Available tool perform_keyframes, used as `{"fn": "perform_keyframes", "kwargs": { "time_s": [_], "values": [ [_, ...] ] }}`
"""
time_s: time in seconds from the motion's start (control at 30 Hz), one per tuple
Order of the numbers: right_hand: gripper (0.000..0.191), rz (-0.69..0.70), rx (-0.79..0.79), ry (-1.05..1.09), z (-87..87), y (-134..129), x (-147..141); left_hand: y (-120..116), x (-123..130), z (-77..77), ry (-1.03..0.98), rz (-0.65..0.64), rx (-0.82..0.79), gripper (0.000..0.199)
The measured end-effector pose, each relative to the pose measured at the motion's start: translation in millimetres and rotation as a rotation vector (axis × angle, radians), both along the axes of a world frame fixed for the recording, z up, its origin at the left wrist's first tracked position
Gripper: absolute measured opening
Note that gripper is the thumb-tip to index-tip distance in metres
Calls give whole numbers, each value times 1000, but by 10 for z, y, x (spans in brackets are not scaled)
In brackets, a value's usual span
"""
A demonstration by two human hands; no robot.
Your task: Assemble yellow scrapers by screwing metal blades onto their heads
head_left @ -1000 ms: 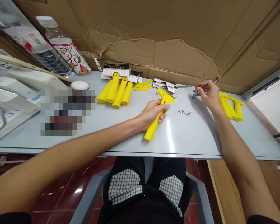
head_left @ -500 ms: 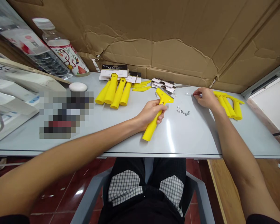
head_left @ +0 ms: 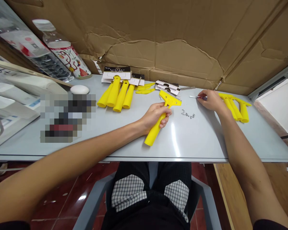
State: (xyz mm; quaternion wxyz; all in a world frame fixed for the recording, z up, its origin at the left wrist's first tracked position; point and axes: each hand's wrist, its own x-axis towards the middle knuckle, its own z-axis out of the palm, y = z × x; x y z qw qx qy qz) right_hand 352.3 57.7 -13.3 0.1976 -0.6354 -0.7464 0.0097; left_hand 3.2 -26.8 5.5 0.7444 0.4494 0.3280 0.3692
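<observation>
My left hand (head_left: pixel 156 117) is wrapped around the handle of a yellow scraper (head_left: pixel 152 135), with its wide head pointing up and away from me. Two small screws or holes show on that head. Farther right, my right hand (head_left: pixel 210 99) pinches a slim screwdriver (head_left: pixel 194 96) just above the table, its shaft pointing left; most of its handle is hidden by the fingers. Between the hands lies a small scatter of screws (head_left: pixel 188 114). Beside my right wrist rest several yellow scrapers (head_left: pixel 235 108).
Several yellow handles (head_left: pixel 114 95) lie at the back left under printed cards (head_left: pixel 117 72). Near them are flat yellow pieces (head_left: pixel 145 90), more cards (head_left: pixel 167 87) and a metal strip (head_left: pixel 187 88). Bottles (head_left: pixel 63 52) and a white oval object (head_left: pixel 80 89) stand left. Cardboard (head_left: pixel 182 60) walls the back.
The scraper in my left hand has turned slightly, so its head shows more of its flat face. The screwdriver has shifted a little in my right fingers, and more of it shows.
</observation>
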Motion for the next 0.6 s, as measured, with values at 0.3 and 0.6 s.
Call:
{"fn": "perform_keyframes", "kwargs": {
  "time_s": [0.3,0.6],
  "values": [
    [22,15,50,-46,146,-123,-163,8,-1,-17,0,4,-4,17],
    [18,280,-239,71,441,-505,-678,14,0,-38,-51,5,-14,15]
  ]
}}
